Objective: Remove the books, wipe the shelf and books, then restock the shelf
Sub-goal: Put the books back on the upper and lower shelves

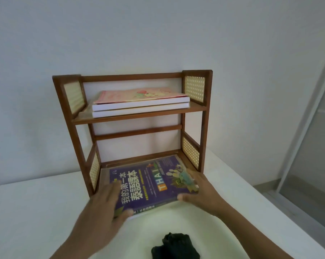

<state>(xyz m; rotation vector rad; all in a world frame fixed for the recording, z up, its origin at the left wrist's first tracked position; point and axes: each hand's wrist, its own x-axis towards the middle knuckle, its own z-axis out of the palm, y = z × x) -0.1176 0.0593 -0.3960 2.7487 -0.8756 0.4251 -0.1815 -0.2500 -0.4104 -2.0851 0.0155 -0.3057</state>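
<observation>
Wooden two-tier shelf [137, 116] with cane side panels stands at the back edge of the white tabletop [36, 212], against the wall.

Purple Thai-language book [148, 184] lies flat, half inside the bottom tier and half out over the shelf's front edge, skewed. At least one more book seems to lie under it.

Left hand [103, 208]: fingers spread flat on the cover's near left corner, thumb at the edge; pressing, not closed around it. Right hand [201, 193]: fingers curled over the right edge, thumb at the near edge, pinching the cover. Two-handed hold likely keeps the book level while it slides.

Upper tier holds a pink book [139, 95] on two white-edged ones.

Black cloth [174, 245] sits bunched at the tabletop's near edge, untouched.

Side posts flank the book closely; open tabletop left and front.
</observation>
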